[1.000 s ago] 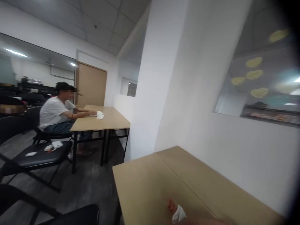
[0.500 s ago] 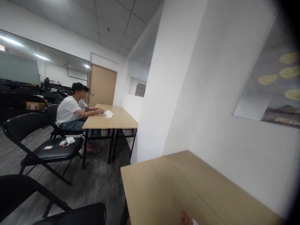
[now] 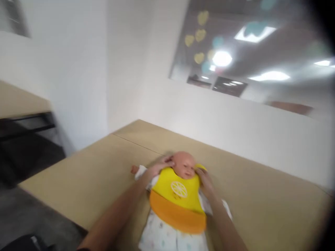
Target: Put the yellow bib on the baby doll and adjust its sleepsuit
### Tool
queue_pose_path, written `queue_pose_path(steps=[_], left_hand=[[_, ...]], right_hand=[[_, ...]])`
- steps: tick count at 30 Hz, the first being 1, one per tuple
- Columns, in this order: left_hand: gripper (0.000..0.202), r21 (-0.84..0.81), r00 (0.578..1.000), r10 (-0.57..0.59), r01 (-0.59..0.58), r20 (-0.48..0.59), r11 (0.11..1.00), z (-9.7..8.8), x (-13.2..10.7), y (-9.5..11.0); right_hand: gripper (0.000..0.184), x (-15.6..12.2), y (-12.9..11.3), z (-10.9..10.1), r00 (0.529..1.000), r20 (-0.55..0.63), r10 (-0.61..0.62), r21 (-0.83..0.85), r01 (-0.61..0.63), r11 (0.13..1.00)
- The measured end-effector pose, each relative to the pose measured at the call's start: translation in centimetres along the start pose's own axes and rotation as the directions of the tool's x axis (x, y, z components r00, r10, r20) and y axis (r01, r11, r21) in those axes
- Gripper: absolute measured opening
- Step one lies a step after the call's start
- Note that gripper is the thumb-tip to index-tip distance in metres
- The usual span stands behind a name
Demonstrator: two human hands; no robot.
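Observation:
A baby doll (image 3: 184, 162) lies on its back on the wooden table (image 3: 78, 181), dressed in white patterned clothes (image 3: 162, 232). Over its chest lies a yellow bib (image 3: 164, 183) with a white citrus-slice print and an orange pocket (image 3: 178, 216). My left hand (image 3: 162, 165) is at the left side of the doll's neck, its fingers closed on the bib's upper edge. On the other side, my right hand (image 3: 206, 180) grips the bib's neck strap beside the doll's cheek. Blur and the doll's head partly hide the fingertips.
A white wall (image 3: 222, 125) with a window (image 3: 235, 45) bearing heart-shaped stickers runs behind the table. To the left stand a wall corner (image 3: 104, 69) and another table (image 3: 18, 101). Part of something black (image 3: 26, 242) shows at the lower left.
My view has swung right and down from the room, with a seated person and chairs, to the table. The doll and both my hands have come into view.

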State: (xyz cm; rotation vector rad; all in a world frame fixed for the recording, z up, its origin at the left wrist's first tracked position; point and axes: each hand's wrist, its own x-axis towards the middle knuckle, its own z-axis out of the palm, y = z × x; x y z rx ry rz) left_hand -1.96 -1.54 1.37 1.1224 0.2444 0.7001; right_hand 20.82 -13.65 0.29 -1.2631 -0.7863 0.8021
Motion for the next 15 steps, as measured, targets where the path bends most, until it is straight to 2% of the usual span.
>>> queue_pose_path(steps=[3,4,6,9,11,13,15], left_hand=[[0.076,0.047,0.999,-0.042,0.041,0.02,0.998,-0.7,1.4,0.5],[0.077,0.064,0.998,-0.052,0.05,0.036,0.997,-0.9,1.7,0.7],[0.081,0.091,0.997,-0.053,0.048,0.051,0.995,-1.0,2.0,1.0],[0.085,0.129,0.999,-0.03,0.024,0.042,0.991,-0.7,1.9,1.3],[0.085,0.155,0.999,-0.013,0.005,0.049,0.988,-0.6,1.7,1.4],[0.083,0.169,0.998,-0.003,-0.007,0.059,0.986,-0.8,1.7,1.4],[0.084,0.174,0.999,0.009,-0.017,0.047,0.985,-1.1,1.8,1.4]], right_hand=[[0.041,1.0,-0.8,0.1,0.996,-0.052,0.074,-0.025,-0.076,0.997],[0.043,1.3,-0.8,0.1,0.994,-0.028,0.107,-0.022,-0.108,0.994],[0.046,1.7,-0.6,0.2,0.977,0.09,0.192,0.0,-0.193,0.981],[0.044,2.2,-0.4,0.9,0.905,0.287,0.315,0.094,-0.354,0.931],[0.043,2.8,-0.3,1.7,0.869,0.354,0.345,0.141,-0.415,0.899],[0.043,3.7,-0.4,2.6,0.874,0.371,0.315,0.123,-0.382,0.916],[0.041,4.5,-0.5,3.6,0.91,0.345,0.229,0.09,-0.275,0.957]])
